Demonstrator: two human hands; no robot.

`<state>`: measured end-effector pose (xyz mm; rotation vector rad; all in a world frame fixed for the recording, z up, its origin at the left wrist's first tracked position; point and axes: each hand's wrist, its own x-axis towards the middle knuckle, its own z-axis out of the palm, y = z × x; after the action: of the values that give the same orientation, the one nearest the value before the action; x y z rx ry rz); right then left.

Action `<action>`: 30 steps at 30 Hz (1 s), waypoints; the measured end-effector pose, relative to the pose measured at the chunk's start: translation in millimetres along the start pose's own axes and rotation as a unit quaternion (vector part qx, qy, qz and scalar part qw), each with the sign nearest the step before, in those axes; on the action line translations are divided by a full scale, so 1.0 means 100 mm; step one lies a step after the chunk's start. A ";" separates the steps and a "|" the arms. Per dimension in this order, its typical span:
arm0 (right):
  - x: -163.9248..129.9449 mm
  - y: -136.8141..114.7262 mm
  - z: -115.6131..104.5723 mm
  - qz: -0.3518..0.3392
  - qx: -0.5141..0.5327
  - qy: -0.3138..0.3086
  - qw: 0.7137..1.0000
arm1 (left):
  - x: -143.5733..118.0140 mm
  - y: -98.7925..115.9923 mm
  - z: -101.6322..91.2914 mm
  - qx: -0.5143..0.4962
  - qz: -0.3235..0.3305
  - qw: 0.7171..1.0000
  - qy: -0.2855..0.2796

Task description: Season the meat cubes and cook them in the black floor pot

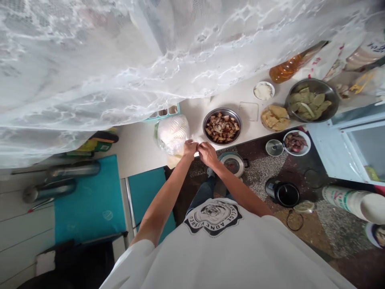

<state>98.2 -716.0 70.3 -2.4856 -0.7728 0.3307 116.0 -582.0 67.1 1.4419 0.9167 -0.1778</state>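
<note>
Both hands meeting at the table [141, 144] edge: left hand [190, 149] and right hand [207, 153] are pinching the twisted neck of a clear plastic bag [173, 133], fingers pressed together on it. The bag, holding something white, is sitting on the table just left of the hands. Just beyond, a steel bowl [222, 127] is holding browned chunks. Farther right, an empty clear tub [248, 111] and a dish of yellow pieces [274, 117]. Farthest: small bowl of white powder [264, 90], big steel bowl of green leaves [311, 100], oil bottle [290, 66].
</note>
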 end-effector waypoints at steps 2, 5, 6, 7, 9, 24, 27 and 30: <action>-0.02 -0.02 0.00 -0.002 0.001 0.000 1.000 | 0.03 0.00 -0.03 -0.003 -0.003 1.000 0.009; -0.09 0.00 0.02 -0.020 0.023 0.010 0.999 | 0.05 -0.01 -0.11 -0.009 0.016 1.000 0.017; -0.13 0.01 0.03 -0.027 0.037 0.013 0.999 | 0.05 -0.01 -0.13 -0.009 0.027 0.999 0.015; -0.17 0.03 0.04 -0.032 0.051 0.017 0.998 | 0.05 -0.01 -0.16 -0.007 0.039 0.999 0.012; -0.23 0.07 0.05 -0.025 0.076 0.028 0.996 | 0.05 0.00 -0.21 0.006 0.058 0.998 0.006; 0.17 0.09 -0.36 0.061 -0.161 -0.091 0.981 | 0.12 0.19 -0.46 0.244 0.249 0.936 0.041; 0.11 0.12 -0.36 0.067 -0.144 -0.085 0.984 | 0.13 0.14 -0.48 0.254 0.268 0.929 0.023; 0.13 0.09 -0.31 0.019 -0.104 -0.100 0.989 | 0.14 0.08 -0.51 0.250 0.252 0.935 0.014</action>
<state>124.2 -726.9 90.0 -2.6934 -0.8817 0.5462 108.4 -529.7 71.7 2.1123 0.5072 -0.0020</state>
